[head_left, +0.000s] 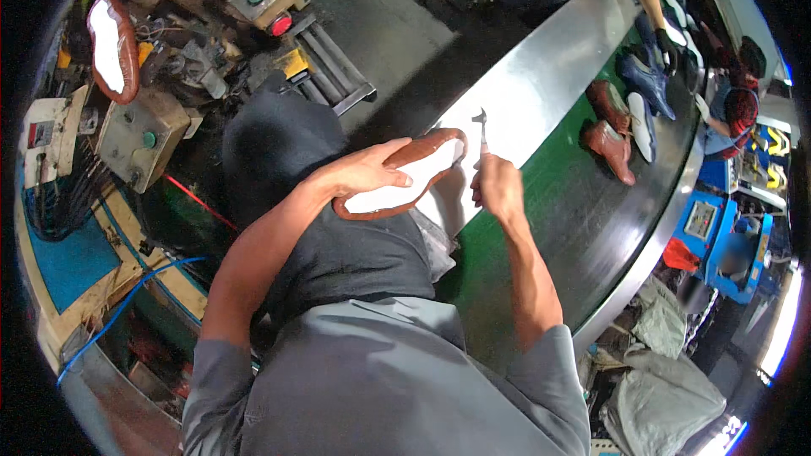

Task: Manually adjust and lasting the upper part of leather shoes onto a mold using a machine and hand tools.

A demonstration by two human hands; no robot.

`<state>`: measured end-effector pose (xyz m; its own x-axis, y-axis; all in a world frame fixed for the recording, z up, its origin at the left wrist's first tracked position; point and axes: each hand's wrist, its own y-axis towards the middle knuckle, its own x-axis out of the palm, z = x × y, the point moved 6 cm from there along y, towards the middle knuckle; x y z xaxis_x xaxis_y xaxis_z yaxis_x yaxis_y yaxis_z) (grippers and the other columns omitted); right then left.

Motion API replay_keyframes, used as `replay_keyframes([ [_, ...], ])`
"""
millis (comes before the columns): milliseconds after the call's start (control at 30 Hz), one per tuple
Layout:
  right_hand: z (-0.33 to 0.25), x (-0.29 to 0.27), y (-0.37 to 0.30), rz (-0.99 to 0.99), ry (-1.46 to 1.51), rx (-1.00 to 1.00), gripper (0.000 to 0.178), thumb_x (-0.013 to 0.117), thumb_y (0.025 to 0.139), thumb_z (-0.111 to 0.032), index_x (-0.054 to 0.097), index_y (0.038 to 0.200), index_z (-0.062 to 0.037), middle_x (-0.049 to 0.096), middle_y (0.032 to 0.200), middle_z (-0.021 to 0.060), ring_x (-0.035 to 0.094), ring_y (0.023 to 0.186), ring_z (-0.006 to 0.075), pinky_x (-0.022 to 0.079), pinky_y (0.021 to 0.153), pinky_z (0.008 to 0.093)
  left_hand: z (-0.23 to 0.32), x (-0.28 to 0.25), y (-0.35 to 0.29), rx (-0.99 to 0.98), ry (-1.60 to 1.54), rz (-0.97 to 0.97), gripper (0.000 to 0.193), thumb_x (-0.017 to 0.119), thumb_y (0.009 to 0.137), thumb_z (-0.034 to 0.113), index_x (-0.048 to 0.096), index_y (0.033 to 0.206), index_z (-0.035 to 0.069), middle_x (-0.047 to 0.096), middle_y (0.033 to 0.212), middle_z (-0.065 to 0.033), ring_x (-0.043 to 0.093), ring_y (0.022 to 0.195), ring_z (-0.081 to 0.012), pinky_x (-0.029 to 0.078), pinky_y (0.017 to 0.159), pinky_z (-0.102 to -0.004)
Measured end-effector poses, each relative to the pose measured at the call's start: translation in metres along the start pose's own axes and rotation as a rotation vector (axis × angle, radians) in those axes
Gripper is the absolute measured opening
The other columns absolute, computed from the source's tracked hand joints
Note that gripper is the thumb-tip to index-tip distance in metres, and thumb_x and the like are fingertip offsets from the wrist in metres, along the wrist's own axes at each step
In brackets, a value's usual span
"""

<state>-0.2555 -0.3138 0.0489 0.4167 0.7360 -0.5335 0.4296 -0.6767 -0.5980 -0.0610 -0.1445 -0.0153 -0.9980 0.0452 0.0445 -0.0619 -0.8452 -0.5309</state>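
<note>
A brown shoe [389, 200] lies across my lap with its white underside turned up. My left hand [363, 171] grips it from the left side, with the thumb over the white bottom. Just right of the shoe's far end is my right hand [498, 186], closed round the handle of a small hammer [481, 118]. The dark metal head points away from me and stands apart from the shoe. My fingers hide most of the handle.
A metal ledge [541, 67] runs beside a green conveyor belt [498, 266]. Brown shoes [608, 148] and blue shoes [646, 76] sit on the belt, near a co-worker's gloved hand [667, 46]. At left, another brown shoe [114, 46] rests by a machine [139, 139].
</note>
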Motion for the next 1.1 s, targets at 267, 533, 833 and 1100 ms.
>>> replay_keyframes([
  [267,0.065,0.04,0.013,0.426,-0.324,-0.59,0.057,0.044,0.115,-0.036,0.072,0.089,0.0058,0.069,0.066,0.0206,0.068,0.056,0.0252,0.056,0.057,0.0394,0.017,0.0,0.001,0.001,-0.02,0.036,0.09,0.079,0.097,0.016,0.027,0.169,-0.002,0.053,0.159,-0.0213,0.054,0.141,-0.025,0.042,0.118,-0.0345],
  [533,0.039,0.03,0.008,0.366,-0.288,-0.469,0.066,0.04,0.117,-0.044,0.069,0.088,0.0073,0.066,0.064,0.0137,0.068,0.059,0.0221,0.057,0.057,0.0405,0.0,0.001,-0.007,-0.027,0.007,0.072,0.09,0.08,0.097,0.016,0.028,0.169,-0.001,0.057,0.153,-0.0194,0.057,0.134,-0.0221,0.045,0.114,-0.0343],
  [833,0.034,0.04,0.002,0.322,0.278,-0.314,0.065,0.043,0.116,-0.045,0.067,0.091,0.0101,0.067,0.068,0.0189,0.067,0.056,0.0232,0.058,0.059,0.0405,0.007,0.001,-0.016,-0.028,-0.035,0.077,0.09,0.08,0.098,0.019,0.028,0.169,0.0,0.059,0.151,-0.0208,0.058,0.132,-0.0227,0.046,0.113,-0.0337],
  [1100,0.025,0.026,0.0,0.402,0.205,-0.361,0.068,0.037,0.116,-0.046,0.065,0.078,0.0037,0.065,0.062,0.0128,0.066,0.056,0.0206,0.053,0.056,0.038,0.005,-0.002,-0.012,-0.04,-0.086,0.03,0.095,0.08,0.097,0.028,0.027,0.169,-0.003,0.045,0.164,-0.0288,0.049,0.149,-0.031,0.04,0.121,-0.0362],
])
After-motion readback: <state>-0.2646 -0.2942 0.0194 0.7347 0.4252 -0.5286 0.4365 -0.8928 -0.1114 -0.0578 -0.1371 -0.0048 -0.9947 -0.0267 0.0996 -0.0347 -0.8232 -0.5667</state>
